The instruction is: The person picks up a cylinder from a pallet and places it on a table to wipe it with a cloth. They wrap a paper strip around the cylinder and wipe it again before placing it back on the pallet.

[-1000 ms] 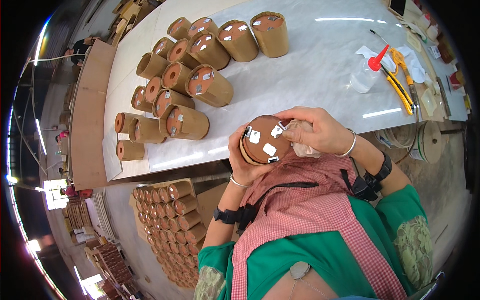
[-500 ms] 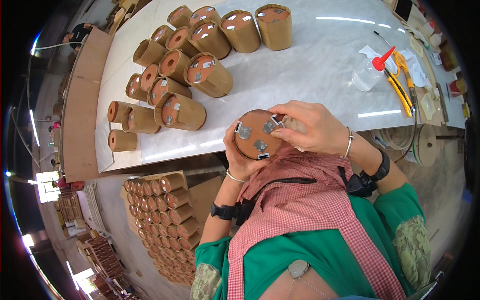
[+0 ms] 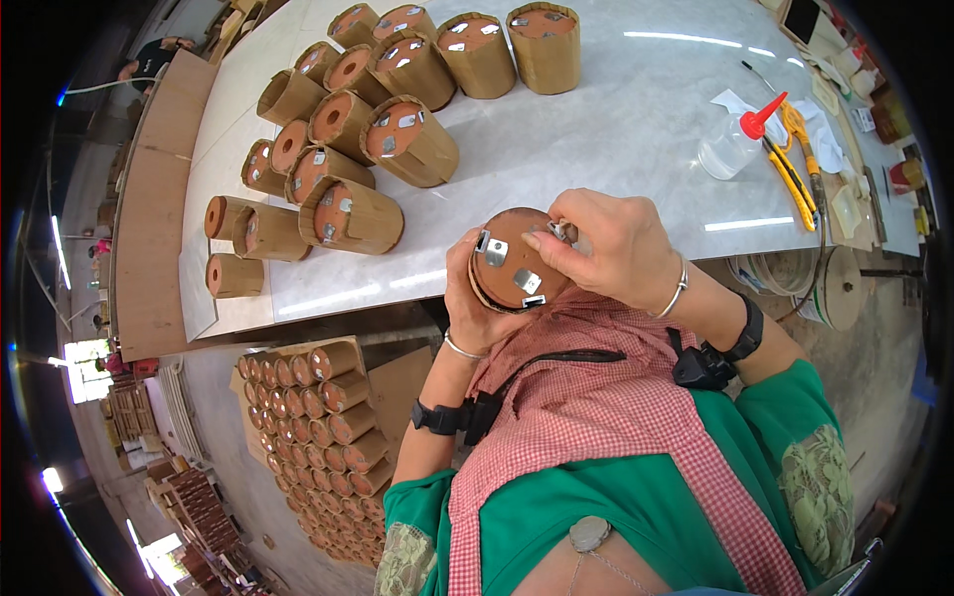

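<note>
In front of me, just off the table's near edge, my left hand (image 3: 469,306) is wrapped round the side of a terracotta-coloured round pot (image 3: 511,268), its flat face turned up. Two shiny metal clips (image 3: 496,252) show plainly on that face, bent over its rim. My right hand (image 3: 618,246) is closed, thumb and forefinger pinching a small metal clip (image 3: 562,232) at the pot's right rim. Its other fingers are curled, and I cannot see whether they hold anything.
Cardboard-wrapped pots (image 3: 409,144) stand in a group at the table's (image 3: 596,139) left. Rightward are a clear squeeze bottle (image 3: 729,149) with a red nozzle and a yellow cutter (image 3: 790,187). Stacked pots (image 3: 333,407) fill a board below left.
My right thumb and forefinger have shifted slightly up along the pot's right rim and now pinch the clip there. The pot has tilted and turned slightly in my left hand.
</note>
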The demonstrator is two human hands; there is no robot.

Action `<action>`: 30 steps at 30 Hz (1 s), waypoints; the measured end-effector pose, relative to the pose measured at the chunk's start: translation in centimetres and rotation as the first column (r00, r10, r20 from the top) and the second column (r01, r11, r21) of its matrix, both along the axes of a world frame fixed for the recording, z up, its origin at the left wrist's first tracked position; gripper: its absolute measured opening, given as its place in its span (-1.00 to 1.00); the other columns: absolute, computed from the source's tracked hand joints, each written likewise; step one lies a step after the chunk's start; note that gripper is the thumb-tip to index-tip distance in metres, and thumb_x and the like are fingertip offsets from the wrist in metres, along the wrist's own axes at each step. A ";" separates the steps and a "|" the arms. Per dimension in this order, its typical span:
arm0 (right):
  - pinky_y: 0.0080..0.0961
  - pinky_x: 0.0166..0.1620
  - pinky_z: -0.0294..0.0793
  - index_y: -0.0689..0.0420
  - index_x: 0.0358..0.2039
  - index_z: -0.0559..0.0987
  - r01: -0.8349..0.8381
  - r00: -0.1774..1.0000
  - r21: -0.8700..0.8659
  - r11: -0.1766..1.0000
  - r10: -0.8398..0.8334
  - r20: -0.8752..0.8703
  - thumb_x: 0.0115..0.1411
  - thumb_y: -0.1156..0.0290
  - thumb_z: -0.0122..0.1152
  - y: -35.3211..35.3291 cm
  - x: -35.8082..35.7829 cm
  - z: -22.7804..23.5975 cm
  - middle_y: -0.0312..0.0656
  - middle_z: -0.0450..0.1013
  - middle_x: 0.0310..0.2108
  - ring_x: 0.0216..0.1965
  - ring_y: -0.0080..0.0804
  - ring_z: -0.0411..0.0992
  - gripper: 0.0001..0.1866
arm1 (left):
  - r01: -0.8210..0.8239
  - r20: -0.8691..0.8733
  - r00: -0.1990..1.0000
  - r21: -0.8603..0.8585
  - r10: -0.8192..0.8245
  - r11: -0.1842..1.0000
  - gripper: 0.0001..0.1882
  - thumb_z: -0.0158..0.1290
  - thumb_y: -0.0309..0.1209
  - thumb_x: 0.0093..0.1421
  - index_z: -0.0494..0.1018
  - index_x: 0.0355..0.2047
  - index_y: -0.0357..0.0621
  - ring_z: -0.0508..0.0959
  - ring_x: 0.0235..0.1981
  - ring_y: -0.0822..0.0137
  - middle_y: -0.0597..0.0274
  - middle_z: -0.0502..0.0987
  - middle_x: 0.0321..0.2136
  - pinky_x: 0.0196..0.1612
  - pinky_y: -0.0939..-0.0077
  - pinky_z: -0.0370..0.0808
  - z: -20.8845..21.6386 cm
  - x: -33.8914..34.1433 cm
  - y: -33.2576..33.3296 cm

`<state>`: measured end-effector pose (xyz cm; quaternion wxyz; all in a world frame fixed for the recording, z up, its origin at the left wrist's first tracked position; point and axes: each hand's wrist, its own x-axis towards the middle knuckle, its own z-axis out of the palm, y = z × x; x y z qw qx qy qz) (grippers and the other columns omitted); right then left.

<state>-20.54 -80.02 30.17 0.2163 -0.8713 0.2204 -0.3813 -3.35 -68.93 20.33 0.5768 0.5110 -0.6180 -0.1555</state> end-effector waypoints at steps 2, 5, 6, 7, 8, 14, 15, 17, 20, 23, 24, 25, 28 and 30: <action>-0.44 -0.65 0.34 0.14 -0.59 0.40 0.036 0.998 0.005 0.999 -0.036 -0.044 0.02 0.29 0.23 -0.1 0.0 -0.1 -0.19 0.39 -0.65 -0.67 -0.27 0.40 -0.75 | -0.027 0.178 0.984 0.007 0.025 1.000 0.18 0.44 -0.07 -0.37 -0.02 0.16 -0.19 0.40 0.01 0.10 -0.01 0.26 0.03 0.03 0.26 0.42 0.7 0.0 -0.2; -0.44 -0.65 0.35 0.15 -0.60 0.41 0.122 0.989 -0.050 0.991 -0.125 -0.080 0.02 0.27 0.23 -0.5 0.0 -0.1 -0.20 0.38 -0.67 -0.67 -0.26 0.40 -0.74 | -0.035 0.264 0.964 -0.022 0.040 0.999 0.14 0.45 -0.10 -0.38 0.03 0.15 -0.17 0.39 0.01 0.09 0.00 0.26 0.04 0.03 0.24 0.41 1.3 -0.2 -0.5; -0.44 -0.65 0.35 0.15 -0.60 0.41 0.122 0.989 -0.051 0.991 -0.126 -0.080 0.02 0.27 0.23 -0.7 0.0 -0.1 -0.20 0.38 -0.67 -0.67 -0.26 0.40 -0.74 | -0.042 0.264 0.964 -0.009 0.043 0.999 0.14 0.45 -0.10 -0.38 0.03 0.15 -0.17 0.39 0.01 0.09 0.00 0.26 0.04 0.03 0.24 0.41 1.3 -0.3 -0.6; -0.44 -0.63 0.37 0.16 -0.58 0.44 0.122 0.989 -0.011 0.992 -0.122 -0.080 0.02 0.25 0.24 -0.9 0.0 0.0 -0.19 0.40 -0.64 -0.65 -0.26 0.42 -0.74 | -0.035 0.268 0.962 -0.039 0.045 0.999 0.13 0.45 -0.11 -0.38 0.04 0.15 -0.16 0.38 0.02 0.09 0.00 0.25 0.04 0.03 0.24 0.41 1.3 -0.3 -0.7; -0.45 -0.61 0.39 0.18 -0.55 0.47 0.149 0.984 0.048 0.988 -0.144 -0.102 0.02 0.23 0.24 -0.9 0.0 0.1 -0.18 0.41 -0.61 -0.63 -0.25 0.43 -0.73 | -0.020 0.287 0.957 -0.057 0.035 0.998 0.13 0.45 -0.12 -0.39 0.04 0.15 -0.15 0.38 0.03 0.08 0.00 0.25 0.04 0.03 0.23 0.41 1.3 -0.4 -0.7; -0.53 -0.49 0.46 0.21 -0.30 0.52 -0.102 0.990 0.083 0.991 0.109 -0.094 -0.01 0.17 0.31 -0.1 -0.4 1.2 -0.15 0.45 -0.41 -0.47 -0.30 0.49 -0.61 | -0.040 0.257 0.966 -0.002 0.039 0.999 0.15 0.45 -0.08 -0.38 0.02 0.16 -0.15 0.37 0.04 0.09 0.00 0.24 0.06 0.06 0.22 0.39 1.2 -0.5 -0.4; -0.53 -0.49 0.46 0.21 -0.30 0.52 -0.095 0.992 0.078 0.992 0.101 -0.077 -0.01 0.17 0.31 0.0 -0.4 1.5 -0.15 0.45 -0.41 -0.47 -0.30 0.49 -0.61 | -0.039 0.259 0.965 -0.002 0.038 0.999 0.15 0.45 -0.08 -0.38 0.02 0.16 -0.15 0.37 0.04 0.09 0.00 0.24 0.06 0.06 0.22 0.39 1.2 -0.5 -0.3; -0.54 -0.51 0.45 0.21 -0.30 0.52 -0.078 0.982 0.055 0.995 0.086 -0.170 -0.03 0.11 0.32 0.1 -0.4 1.7 -0.19 0.45 -0.44 -0.50 -0.30 0.49 -0.57 | -0.042 0.249 0.968 -0.007 0.042 0.999 0.15 0.44 -0.06 -0.38 0.01 0.16 -0.14 0.37 0.05 0.09 0.01 0.24 0.07 0.07 0.22 0.38 1.2 -0.5 -0.3; -0.48 -0.61 0.40 0.19 -0.41 0.51 -0.063 0.980 -0.081 0.995 0.047 -0.192 -0.02 0.03 0.25 0.0 -0.3 1.8 -0.21 0.40 -0.53 -0.60 -0.32 0.45 -0.57 | -0.047 0.233 0.972 0.009 0.044 0.999 0.15 0.45 -0.08 -0.37 0.01 0.15 -0.14 0.37 0.05 0.10 0.02 0.23 0.07 0.07 0.22 0.39 1.0 -0.4 -0.2; -0.49 -0.65 0.35 0.15 -0.49 0.47 -0.057 0.982 -0.183 0.981 0.021 -0.189 -0.01 0.01 0.23 -0.1 -0.3 1.4 -0.24 0.35 -0.58 -0.65 -0.36 0.41 -0.59 | -0.023 0.207 0.978 0.016 0.019 1.000 0.13 0.45 -0.11 -0.36 0.01 0.16 -0.15 0.38 0.03 0.12 0.03 0.24 0.05 0.06 0.23 0.38 0.6 -0.1 -0.1; -0.49 -0.65 0.35 0.15 -0.49 0.47 -0.058 0.984 -0.194 0.979 0.023 -0.176 -0.01 0.01 0.23 -0.1 -0.4 1.3 -0.24 0.35 -0.58 -0.65 -0.36 0.41 -0.59 | -0.020 0.211 0.977 0.001 0.019 1.000 0.13 0.45 -0.11 -0.36 0.01 0.16 -0.15 0.38 0.03 0.12 0.03 0.24 0.05 0.06 0.23 0.38 0.4 -0.1 -0.1; -0.48 -0.65 0.32 0.13 -0.52 0.45 -0.047 0.983 -0.236 0.971 0.003 -0.183 0.00 0.01 0.22 -0.1 -0.4 1.2 -0.25 0.33 -0.60 -0.66 -0.36 0.39 -0.60 | -0.012 0.175 0.985 0.012 0.010 1.000 0.13 0.45 -0.14 -0.35 0.01 0.16 -0.16 0.38 0.02 0.12 0.03 0.26 0.04 0.06 0.24 0.38 0.3 -0.2 -0.2; -0.44 -0.66 0.25 0.08 -0.59 0.40 -0.055 0.975 -0.318 0.946 -0.017 -0.220 0.03 0.02 0.21 0.1 -0.2 1.3 -0.26 0.27 -0.63 -0.70 -0.35 0.31 -0.62 | 0.065 0.298 0.951 0.076 -0.085 0.995 0.04 0.45 -0.26 -0.34 0.10 0.12 -0.22 0.38 0.00 0.01 0.01 0.35 -0.03 0.06 0.16 0.32 0.9 0.4 -0.3; -0.39 -0.65 0.22 0.07 -0.61 0.38 -0.042 0.975 -0.317 0.948 -0.029 -0.218 0.01 0.06 0.25 0.3 0.0 1.7 -0.24 0.26 -0.63 -0.69 -0.32 0.30 -0.63 | 0.100 0.194 0.978 -0.095 -0.080 0.990 -0.03 0.43 -0.21 -0.29 0.16 0.10 -0.23 0.35 0.01 -0.02 0.00 0.34 -0.04 0.08 0.15 0.24 1.6 -0.1 -0.6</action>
